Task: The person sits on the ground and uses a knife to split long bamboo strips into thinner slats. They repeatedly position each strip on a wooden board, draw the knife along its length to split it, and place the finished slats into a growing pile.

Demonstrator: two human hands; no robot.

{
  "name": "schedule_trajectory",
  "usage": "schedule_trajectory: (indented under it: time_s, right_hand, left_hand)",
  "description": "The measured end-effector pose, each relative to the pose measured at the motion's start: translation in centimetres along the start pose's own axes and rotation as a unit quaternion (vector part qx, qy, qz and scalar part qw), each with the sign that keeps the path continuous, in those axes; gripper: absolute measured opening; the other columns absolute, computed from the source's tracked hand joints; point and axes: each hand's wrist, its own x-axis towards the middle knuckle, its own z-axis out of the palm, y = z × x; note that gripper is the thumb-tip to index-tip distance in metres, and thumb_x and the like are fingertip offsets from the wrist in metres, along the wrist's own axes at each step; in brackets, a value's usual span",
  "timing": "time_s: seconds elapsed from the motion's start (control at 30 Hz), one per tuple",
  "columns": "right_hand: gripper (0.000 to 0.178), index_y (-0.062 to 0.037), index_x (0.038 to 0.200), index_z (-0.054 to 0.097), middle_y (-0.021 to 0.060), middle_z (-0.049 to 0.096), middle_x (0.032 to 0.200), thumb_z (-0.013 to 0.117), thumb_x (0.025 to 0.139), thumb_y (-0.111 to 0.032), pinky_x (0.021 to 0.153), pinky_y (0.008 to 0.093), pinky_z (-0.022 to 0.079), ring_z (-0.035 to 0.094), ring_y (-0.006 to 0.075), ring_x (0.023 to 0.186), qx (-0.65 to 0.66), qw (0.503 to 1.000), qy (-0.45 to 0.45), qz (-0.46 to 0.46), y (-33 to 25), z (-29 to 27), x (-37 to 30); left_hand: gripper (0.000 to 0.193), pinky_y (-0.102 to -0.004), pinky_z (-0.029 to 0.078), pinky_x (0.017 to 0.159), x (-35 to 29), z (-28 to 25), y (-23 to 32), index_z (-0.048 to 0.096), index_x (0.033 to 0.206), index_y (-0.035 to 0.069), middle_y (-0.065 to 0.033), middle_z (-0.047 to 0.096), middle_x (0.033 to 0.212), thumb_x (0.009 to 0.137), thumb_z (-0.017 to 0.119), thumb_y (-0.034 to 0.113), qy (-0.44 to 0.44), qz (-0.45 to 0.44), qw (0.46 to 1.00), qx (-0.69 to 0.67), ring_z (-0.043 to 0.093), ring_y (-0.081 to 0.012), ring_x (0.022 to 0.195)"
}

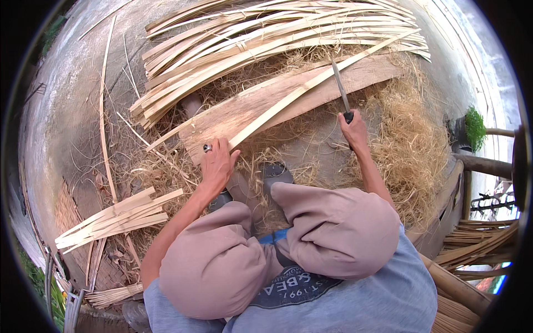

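Pale capital letters (276,287) and numerals (322,287), partly hidden, stand on a dark print (297,294) across the person's blue-grey shirt (366,302).

Floor (78,100): grey, left of the left hand (217,164)
Plant (474,127): green, dark pot (458,134), right of the right hand (354,130)
Poles (486,165): thick, brown, also right of that hand
Daylight (488,83): bright, farther right of it

The strip (288,102) is pale yellow, the board (236,111) light brown with streaked grain. The knife (342,92) has a grey blade (338,79) and black handle (348,117). Shavings (408,152) are golden tan, the trousers (344,236) dusty pink, the shirt (388,297) grey-blue with a dark print (294,284), the plant (474,129) green.
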Motion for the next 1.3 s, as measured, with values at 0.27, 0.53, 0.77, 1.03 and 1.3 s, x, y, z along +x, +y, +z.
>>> schedule_trajectory:
  time_s: [0.27,0.53,0.77,1.03,1.3]
  right_hand:
    - [0.041,0.0042,0.092,0.068,0.0283,0.068,0.074,0.073,0.088,-0.036,0.072,0.0514,0.056,0.071,0.0470,0.077,0.004,0.981,-0.182,-0.067,-4.6,4.5,-5.9]
    - [0.035,0.0009,0.091,0.064,0.0270,0.071,0.081,0.074,0.084,-0.032,0.080,0.0525,0.057,0.072,0.0444,0.084,-0.051,0.977,-0.206,-0.024,-2.4,2.2,-3.8]
    - [0.032,0.0023,0.083,0.064,0.0185,0.069,0.067,0.074,0.084,-0.029,0.056,0.0423,0.057,0.070,0.0321,0.059,-0.097,0.941,-0.185,-0.265,-2.8,4.2,-8.1]
    - [0.038,0.0043,0.087,0.066,0.0264,0.070,0.077,0.072,0.087,-0.033,0.068,0.0468,0.059,0.073,0.0385,0.073,-0.115,0.950,-0.232,-0.177,-3.7,2.6,-5.5]
    - [0.038,0.0058,0.087,0.070,0.0290,0.071,0.082,0.074,0.084,-0.032,0.072,0.0485,0.059,0.073,0.0433,0.080,-0.106,0.988,-0.108,-0.027,2.8,0.0,4.6]
  left_hand:
    - [0.045,-0.0512,0.049,0.072,-1.3,3.2,2.2,0.059,0.099,0.005,-0.0185,0.065,0.085,0.099,0.065,0.049,0.087,-0.021,0.994,-0.065,0.066,-0.0411,0.083]
    - [0.057,-0.0516,0.046,0.066,-2.9,1.8,0.0,0.065,0.077,0.005,-0.0173,0.062,0.065,0.100,0.061,0.057,-0.064,-0.083,0.981,-0.163,0.062,-0.0409,0.067]
    - [0.056,-0.0401,0.040,0.057,-4.9,0.2,-2.6,0.064,0.077,0.005,-0.0090,0.054,0.060,0.100,0.062,0.056,-0.118,-0.124,0.963,-0.207,0.052,-0.0214,0.058]
    - [0.048,-0.0307,0.033,0.054,-8.9,-1.3,-5.9,0.060,0.074,0.006,0.0031,0.048,0.062,0.103,0.064,0.044,-0.146,-0.155,0.929,-0.304,0.043,-0.0083,0.060]
    - [0.048,-0.0255,0.045,0.050,-11.8,-4.6,-15.0,0.066,0.084,0.004,-0.0024,0.062,0.064,0.099,0.069,0.049,-0.289,-0.232,0.865,-0.338,0.057,-0.0115,0.051]
